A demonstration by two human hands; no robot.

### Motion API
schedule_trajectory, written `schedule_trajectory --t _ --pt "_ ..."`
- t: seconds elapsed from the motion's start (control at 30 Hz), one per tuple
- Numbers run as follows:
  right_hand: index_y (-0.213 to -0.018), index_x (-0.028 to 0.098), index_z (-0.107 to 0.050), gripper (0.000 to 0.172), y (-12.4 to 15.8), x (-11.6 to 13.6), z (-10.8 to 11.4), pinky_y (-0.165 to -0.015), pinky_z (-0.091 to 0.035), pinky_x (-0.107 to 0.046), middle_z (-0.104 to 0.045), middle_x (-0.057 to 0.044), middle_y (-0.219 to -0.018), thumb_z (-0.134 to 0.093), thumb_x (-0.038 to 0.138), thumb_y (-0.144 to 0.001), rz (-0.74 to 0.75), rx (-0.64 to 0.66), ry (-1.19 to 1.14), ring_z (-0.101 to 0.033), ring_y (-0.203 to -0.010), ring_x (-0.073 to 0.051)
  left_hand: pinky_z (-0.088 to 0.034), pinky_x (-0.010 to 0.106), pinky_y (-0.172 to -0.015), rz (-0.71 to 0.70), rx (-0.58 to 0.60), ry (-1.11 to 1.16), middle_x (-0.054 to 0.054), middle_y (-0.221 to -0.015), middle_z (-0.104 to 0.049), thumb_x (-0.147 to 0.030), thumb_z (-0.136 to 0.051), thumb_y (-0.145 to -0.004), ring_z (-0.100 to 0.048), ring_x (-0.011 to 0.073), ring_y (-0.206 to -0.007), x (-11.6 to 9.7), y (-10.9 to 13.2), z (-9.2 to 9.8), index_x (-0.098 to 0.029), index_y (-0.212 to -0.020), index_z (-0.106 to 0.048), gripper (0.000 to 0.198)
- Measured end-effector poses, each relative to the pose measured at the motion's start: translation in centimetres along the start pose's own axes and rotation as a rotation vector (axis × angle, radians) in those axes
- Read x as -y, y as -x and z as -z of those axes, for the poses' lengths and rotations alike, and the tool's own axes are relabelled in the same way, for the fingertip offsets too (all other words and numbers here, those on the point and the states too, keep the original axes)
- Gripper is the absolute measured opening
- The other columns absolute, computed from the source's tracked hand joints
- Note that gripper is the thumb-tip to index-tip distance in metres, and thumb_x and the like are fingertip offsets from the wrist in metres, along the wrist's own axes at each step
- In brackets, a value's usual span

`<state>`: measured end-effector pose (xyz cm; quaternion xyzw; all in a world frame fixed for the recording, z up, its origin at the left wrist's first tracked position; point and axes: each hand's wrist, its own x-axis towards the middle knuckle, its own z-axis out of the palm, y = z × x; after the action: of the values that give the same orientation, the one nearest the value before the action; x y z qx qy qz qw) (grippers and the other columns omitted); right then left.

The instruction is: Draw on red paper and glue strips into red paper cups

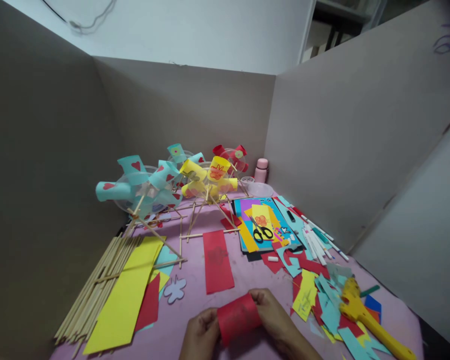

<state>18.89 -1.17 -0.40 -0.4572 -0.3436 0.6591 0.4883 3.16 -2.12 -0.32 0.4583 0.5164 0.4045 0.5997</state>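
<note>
A curved piece of red paper [239, 318] is held between both hands near the front of the table. My left hand [200, 332] pinches its left edge, and my right hand [273, 317] grips the upper right edge. Just beyond them lies a flat red paper strip [217, 262] with faint dark marks on it. To the left is a butterfly-shaped cutout [175, 290]. Farther left, long yellow paper strips [125, 297] lie beside a bundle of wooden sticks [93, 285].
Pinwheels on stick frames stand behind: a light blue one [140, 182], a yellow one [209, 180] and a red one [234, 157]. Black-handled scissors [261, 232] rest on a blue folder [242, 205]. A yellow glue gun [375, 322], paper scraps [328, 300] and markers [315, 242] lie right.
</note>
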Motion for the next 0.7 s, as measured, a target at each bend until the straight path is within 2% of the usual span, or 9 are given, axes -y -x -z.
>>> schedule_trajectory --t 0.13,0.23,0.3,0.4,0.47,0.6,0.7 --pt "-0.048 0.014 -0.062 0.014 0.5 0.4 0.1 -0.044 -0.032 -0.019 -0.054 0.007 -0.041 -0.072 0.021 -0.054 0.059 -0.029 0.01 -0.041 -0.038 -0.005 -0.049 0.028 -0.064 -0.097 -0.025 0.052 0.004 -0.067 -0.071 -0.03 -0.061 -0.07 -0.063 0.0209 -0.067 0.0 0.6 -0.2 -0.014 -0.075 -0.073 0.02" --pt "-0.05 0.014 -0.066 0.008 0.8 0.6 0.1 -0.047 -0.036 -0.02 -0.055 0.006 -0.042 -0.072 0.018 -0.054 0.094 -0.013 0.022 -0.045 -0.042 -0.008 -0.053 0.027 -0.065 -0.247 -0.058 -0.081 0.004 -0.074 -0.075 -0.025 -0.058 -0.076 -0.068 0.0206 -0.067 -0.1 0.8 0.4 -0.018 -0.082 -0.075 0.019" --pt "-0.057 0.014 -0.07 0.007 0.8 0.6 0.3 -0.049 -0.038 -0.021 -0.06 0.004 -0.046 -0.075 0.019 -0.054 0.105 0.004 0.02 -0.049 -0.046 -0.01 -0.054 0.024 -0.065 -0.502 -0.07 -0.261 0.002 -0.079 -0.077 -0.02 -0.056 -0.081 -0.07 0.0188 -0.07 -0.3 0.9 1.3 -0.022 -0.089 -0.075 0.02" --pt "-0.072 0.016 -0.073 0.021 0.6 0.5 0.8 -0.052 -0.04 -0.021 -0.069 0.0 -0.063 -0.081 0.025 -0.054 0.157 -0.039 -0.004 -0.055 -0.055 -0.012 -0.055 0.024 -0.072 -1.008 -0.063 -0.515 0.004 -0.091 -0.076 -0.012 -0.055 -0.083 -0.071 0.0178 -0.08 -0.7 0.9 2.6 -0.025 -0.102 -0.071 0.028" --pt "-0.071 0.016 -0.071 0.026 0.4 0.6 1.2 -0.051 -0.038 -0.02 -0.068 0.0 -0.063 -0.081 0.037 -0.06 0.195 -0.096 -0.014 -0.054 -0.055 -0.011 -0.055 0.025 -0.073 -1.21 -0.082 -0.64 0.008 -0.096 -0.075 -0.011 -0.054 -0.086 -0.07 0.0182 -0.085 -0.6 0.9 3.2 -0.023 -0.111 -0.067 0.031" --pt "-0.058 0.014 -0.061 0.052 0.7 0.5 1.8 -0.039 -0.023 -0.019 -0.048 0.005 -0.039 -0.064 0.065 -0.07 0.088 -0.073 0.021 -0.038 -0.036 -0.006 -0.053 0.027 -0.068 -1.293 -0.22 -0.797 0.013 -0.097 -0.074 -0.022 -0.048 -0.093 -0.07 0.0189 -0.083 0.9 1.1 3.3 -0.023 -0.118 -0.063 0.029" --pt "-0.06 0.014 -0.06 0.051 1.2 0.2 1.8 -0.043 -0.028 -0.019 -0.05 0.006 -0.043 -0.069 0.065 -0.065 0.001 -0.11 0.006 -0.041 -0.04 -0.007 -0.052 0.027 -0.065 -1.314 -0.261 -0.842 0.013 -0.096 -0.075 -0.028 -0.045 -0.094 -0.071 0.0194 -0.078 2.3 1.0 2.7 -0.025 -0.121 -0.061 0.031"
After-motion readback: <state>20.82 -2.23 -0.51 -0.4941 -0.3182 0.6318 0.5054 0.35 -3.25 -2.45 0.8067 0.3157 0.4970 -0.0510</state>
